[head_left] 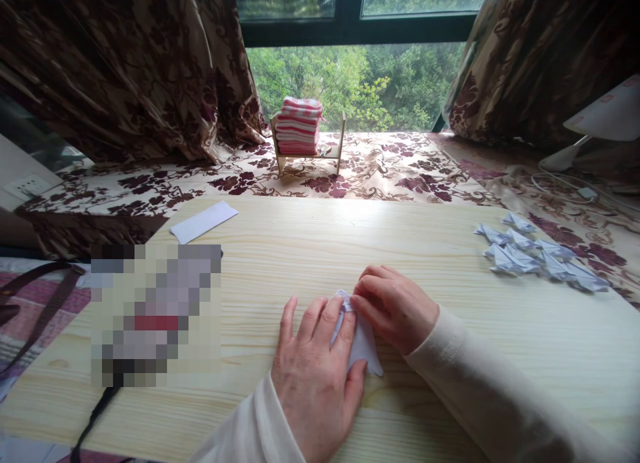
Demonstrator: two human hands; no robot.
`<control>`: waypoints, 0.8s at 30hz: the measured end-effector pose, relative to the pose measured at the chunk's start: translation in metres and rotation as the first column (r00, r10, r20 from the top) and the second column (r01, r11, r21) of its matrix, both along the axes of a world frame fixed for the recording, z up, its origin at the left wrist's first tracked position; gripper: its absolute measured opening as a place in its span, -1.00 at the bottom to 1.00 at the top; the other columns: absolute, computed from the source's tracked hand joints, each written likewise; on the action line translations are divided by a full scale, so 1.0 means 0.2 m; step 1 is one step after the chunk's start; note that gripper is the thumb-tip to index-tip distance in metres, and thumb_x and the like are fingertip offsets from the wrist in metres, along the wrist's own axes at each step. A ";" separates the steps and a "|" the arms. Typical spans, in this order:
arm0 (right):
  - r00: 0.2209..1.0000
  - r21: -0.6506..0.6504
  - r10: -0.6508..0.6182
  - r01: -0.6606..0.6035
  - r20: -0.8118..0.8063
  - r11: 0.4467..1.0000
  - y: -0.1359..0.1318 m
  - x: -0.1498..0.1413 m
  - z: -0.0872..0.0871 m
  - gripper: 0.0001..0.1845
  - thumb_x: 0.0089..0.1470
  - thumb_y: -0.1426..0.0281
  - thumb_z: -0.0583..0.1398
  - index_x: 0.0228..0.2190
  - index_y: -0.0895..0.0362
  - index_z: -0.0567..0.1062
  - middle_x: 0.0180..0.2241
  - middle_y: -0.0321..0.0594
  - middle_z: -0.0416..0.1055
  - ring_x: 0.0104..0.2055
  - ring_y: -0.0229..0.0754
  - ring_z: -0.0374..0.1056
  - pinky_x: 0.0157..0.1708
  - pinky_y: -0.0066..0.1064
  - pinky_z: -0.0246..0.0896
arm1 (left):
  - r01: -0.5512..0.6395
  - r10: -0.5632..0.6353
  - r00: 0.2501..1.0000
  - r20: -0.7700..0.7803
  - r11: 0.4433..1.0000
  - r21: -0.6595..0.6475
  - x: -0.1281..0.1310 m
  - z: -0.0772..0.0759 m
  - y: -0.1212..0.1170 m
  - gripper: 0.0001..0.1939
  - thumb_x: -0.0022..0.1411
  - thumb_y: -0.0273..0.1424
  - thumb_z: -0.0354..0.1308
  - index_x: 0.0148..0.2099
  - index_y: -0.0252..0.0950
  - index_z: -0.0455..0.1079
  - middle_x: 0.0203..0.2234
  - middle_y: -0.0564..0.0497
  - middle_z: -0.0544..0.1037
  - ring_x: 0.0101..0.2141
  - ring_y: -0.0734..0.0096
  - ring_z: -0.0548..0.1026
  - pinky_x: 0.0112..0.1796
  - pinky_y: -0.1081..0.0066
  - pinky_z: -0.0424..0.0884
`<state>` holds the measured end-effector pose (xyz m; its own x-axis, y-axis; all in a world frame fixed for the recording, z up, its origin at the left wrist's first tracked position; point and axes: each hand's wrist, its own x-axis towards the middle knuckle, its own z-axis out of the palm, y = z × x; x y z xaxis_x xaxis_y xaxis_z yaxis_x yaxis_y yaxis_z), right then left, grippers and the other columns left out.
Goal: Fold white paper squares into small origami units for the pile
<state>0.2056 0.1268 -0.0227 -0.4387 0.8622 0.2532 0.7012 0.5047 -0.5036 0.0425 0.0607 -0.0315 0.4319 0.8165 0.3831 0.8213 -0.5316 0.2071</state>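
Observation:
A small piece of folded white paper [363, 350] lies on the pale wooden table [280, 250], its near end wider than its far tip. Across its left side my left hand [315, 363] rests palm down, fingers spread, pressing it to the wood. At the paper's far end my right hand [393, 303] has its thumb and fingertips pinched on the edge. The fingers partly cover the paper, so its folds are only partly visible.
Several folded paper pieces [520, 256] are clustered at the right. A white paper strip [205, 222] lies at the back left, near a pixelated object [170, 303]. Beyond the table, a small wooden rack [341, 143] holds stacked pink-and-white cloths [299, 130]. A lamp [607, 110] stands right.

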 end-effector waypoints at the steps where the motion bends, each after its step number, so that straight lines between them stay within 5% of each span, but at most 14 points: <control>1: 1.000 0.003 0.008 -0.008 0.007 1.000 0.00 0.00 0.00 -0.82 0.05 0.48 0.12 -0.57 0.15 0.37 -0.49 -0.21 0.32 -0.40 -0.18 0.20 -0.36 -0.33 0.15 | 0.001 -0.001 1.000 -0.003 1.000 0.000 0.00 0.00 0.00 -0.57 0.27 -0.27 -0.12 0.10 -0.30 0.32 0.08 -0.11 0.37 0.08 0.13 0.23 0.13 0.00 -0.14; 24: 0.998 0.000 -0.031 0.031 0.053 1.000 0.00 -0.01 0.01 -0.82 0.02 0.45 0.15 -0.59 0.13 0.37 -0.51 -0.24 0.31 -0.42 -0.20 0.20 -0.40 -0.37 0.12 | 0.003 -0.003 0.999 0.034 1.000 0.013 0.00 0.03 -0.01 -0.59 0.28 -0.25 -0.06 0.07 -0.34 0.35 0.05 -0.10 0.42 0.05 0.13 0.29 0.15 0.03 -0.11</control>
<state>0.2030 0.1263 -0.0212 -0.4250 0.8756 0.2295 0.7420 0.4822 -0.4657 0.0424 0.0587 -0.0251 0.4208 0.8102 0.4079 0.8125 -0.5366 0.2277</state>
